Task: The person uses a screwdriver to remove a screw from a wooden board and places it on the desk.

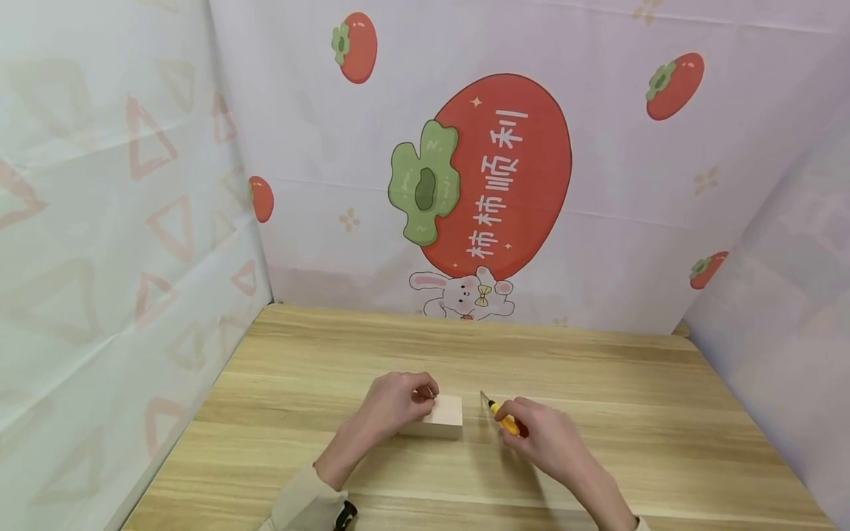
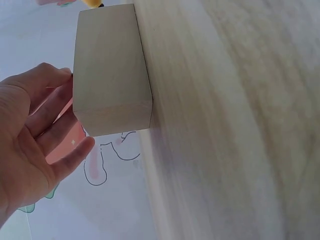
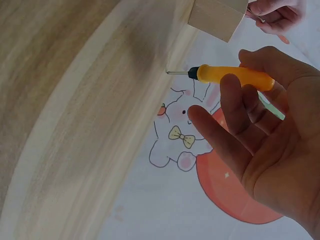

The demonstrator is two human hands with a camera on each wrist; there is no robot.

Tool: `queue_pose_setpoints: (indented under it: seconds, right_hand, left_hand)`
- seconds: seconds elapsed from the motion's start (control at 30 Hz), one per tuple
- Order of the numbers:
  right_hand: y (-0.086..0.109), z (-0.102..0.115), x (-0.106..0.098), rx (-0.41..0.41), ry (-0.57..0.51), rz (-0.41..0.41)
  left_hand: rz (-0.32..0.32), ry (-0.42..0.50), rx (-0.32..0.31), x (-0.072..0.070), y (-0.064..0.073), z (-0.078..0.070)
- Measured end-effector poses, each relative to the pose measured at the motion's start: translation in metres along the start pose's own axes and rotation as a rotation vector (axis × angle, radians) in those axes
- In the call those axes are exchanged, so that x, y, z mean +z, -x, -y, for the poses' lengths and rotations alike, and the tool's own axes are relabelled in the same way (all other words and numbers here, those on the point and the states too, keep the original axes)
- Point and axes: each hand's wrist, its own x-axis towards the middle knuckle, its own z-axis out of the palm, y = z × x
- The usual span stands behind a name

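Note:
A pale wooden block (image 1: 443,417) lies on the wood-grain table. My left hand (image 1: 401,398) is at its left end, thumb and forefinger pinching a small, thin metal screw (image 3: 259,18) over the block's top. In the left wrist view the block (image 2: 111,65) hides those fingertips, and the other fingers (image 2: 71,159) spread beside it. To the right of the block, my right hand (image 1: 541,435) grips a screwdriver (image 1: 506,420) by its yellow handle. The screwdriver's metal shaft (image 3: 177,73) extends past a black collar, with its tip apart from the block and pointing away from me.
The table (image 1: 319,361) reaches back to a white cloth wall (image 1: 319,251) printed with persimmons and a rabbit. More printed cloth (image 1: 99,243) hangs along the left side, and another sheet (image 1: 790,280) along the right. A black band (image 1: 345,515) shows at the left sleeve.

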Motion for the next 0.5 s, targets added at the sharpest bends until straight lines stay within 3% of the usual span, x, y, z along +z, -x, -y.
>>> queue_pose_setpoints:
  seconds: [0.33,0.5]
  right_hand:
    - [0.0012,-0.0026,0.0001,-0.004,-0.018,0.212]
    - [0.0033,-0.0043,0.0017,-0.02,-0.033,0.27]
  left_hand:
    - [-0.018,0.016,0.006,-0.0001,0.0016,-0.0015]
    - [-0.011,0.021,0.006,0.0004,0.0022,-0.0015]
